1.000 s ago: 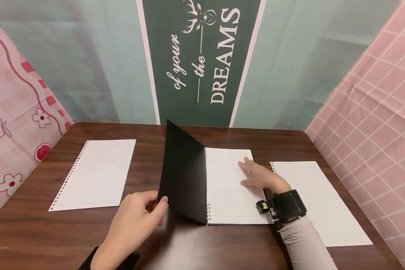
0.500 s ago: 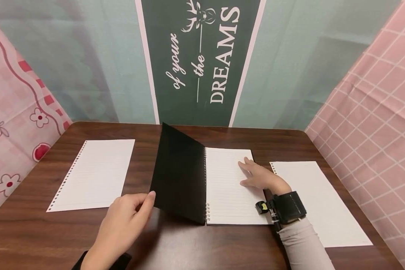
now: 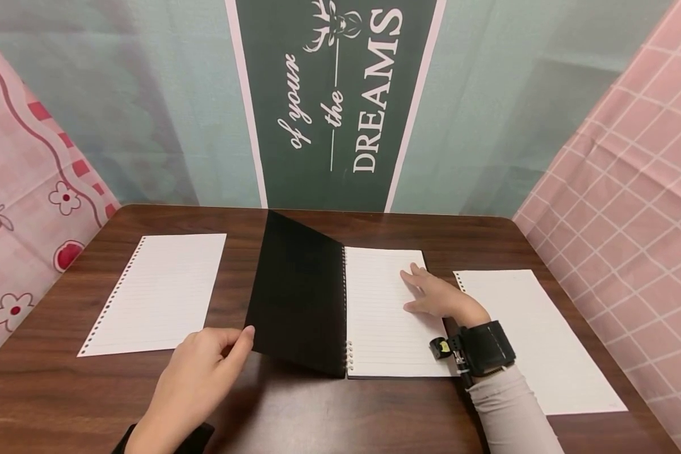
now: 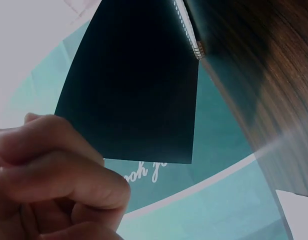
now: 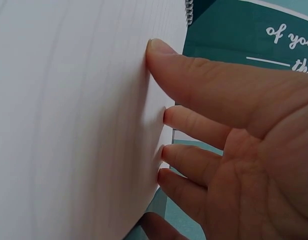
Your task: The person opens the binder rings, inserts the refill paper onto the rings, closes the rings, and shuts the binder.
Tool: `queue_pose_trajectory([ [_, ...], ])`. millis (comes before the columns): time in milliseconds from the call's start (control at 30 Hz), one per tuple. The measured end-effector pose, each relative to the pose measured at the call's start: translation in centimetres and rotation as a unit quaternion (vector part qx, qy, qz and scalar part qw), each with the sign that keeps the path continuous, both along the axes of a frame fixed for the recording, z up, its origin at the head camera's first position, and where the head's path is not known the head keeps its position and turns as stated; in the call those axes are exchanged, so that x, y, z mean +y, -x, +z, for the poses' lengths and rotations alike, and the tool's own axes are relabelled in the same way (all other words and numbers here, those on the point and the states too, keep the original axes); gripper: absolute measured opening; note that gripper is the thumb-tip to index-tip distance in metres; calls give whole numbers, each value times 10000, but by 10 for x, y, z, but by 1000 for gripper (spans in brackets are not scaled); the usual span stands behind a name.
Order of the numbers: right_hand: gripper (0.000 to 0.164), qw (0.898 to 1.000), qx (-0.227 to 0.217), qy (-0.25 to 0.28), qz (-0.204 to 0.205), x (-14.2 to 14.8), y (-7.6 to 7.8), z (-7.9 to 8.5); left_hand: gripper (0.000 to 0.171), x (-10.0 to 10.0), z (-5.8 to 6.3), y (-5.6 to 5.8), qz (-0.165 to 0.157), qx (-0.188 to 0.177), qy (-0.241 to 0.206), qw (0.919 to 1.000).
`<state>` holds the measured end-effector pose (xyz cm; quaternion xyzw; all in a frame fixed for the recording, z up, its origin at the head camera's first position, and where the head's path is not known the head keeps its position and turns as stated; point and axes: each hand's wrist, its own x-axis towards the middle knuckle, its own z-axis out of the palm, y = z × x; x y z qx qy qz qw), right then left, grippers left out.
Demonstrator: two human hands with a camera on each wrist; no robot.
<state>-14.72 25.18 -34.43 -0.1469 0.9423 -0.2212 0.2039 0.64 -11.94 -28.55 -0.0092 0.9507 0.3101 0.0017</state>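
Observation:
A spiral notebook lies in the middle of the table, its lined white page facing up. Its black cover stands tilted up to the left of the wire binding. My left hand pinches the cover's near left corner between thumb and fingers; in the left wrist view its curled fingers lie at the edge of the black cover. My right hand rests on the page's right side with fingers spread. The right wrist view shows its thumb and fingertips touching the lined page.
One loose lined sheet with punched holes lies on the table to the left. Another loose sheet is at the right, partly under my right forearm. Behind the wooden table hangs a green cloth with lettering, with pink cloths at both sides.
My left hand has moved left and slightly down, swinging the black cover further open and lower. The right hand has stayed in place on the page.

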Motion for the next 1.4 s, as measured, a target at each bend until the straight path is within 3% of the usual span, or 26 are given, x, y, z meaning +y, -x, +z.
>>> queue_pose_trajectory([
  [200,74,10000,-14,59,8,1,0,0,56,-8,-2,2,-108,-280,-12,9995],
  [467,74,9999,49,-34,86,2,0,0,56,-19,-8,4,-376,-593,-399,9967],
  [1133,74,10000,41,13,87,3,0,-1,53,-36,-29,8,-587,-1314,263,9892],
  [1400,75,10000,-17,22,86,3,2,-3,50,-40,-38,13,-647,-1533,271,9857],
])
